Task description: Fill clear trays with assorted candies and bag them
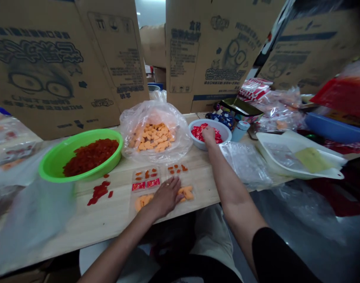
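My left hand lies flat, fingers stretched, on two clear compartment trays at the wooden table's front. The trays hold orange snack pieces, small red bits and two red wrapped candies. My right hand reaches into a white bowl of red wrapped candies, fingers curled down among them; what they hold is hidden. A green bowl of dark red pieces stands at the left. A clear plastic bag of orange crackers sits between the bowls.
Loose red pieces lie by the green bowl. Clear bags, a white tray, a blue basin and snack packets crowd the right. Tall cardboard boxes wall the back. More plastic bags lie at the left.
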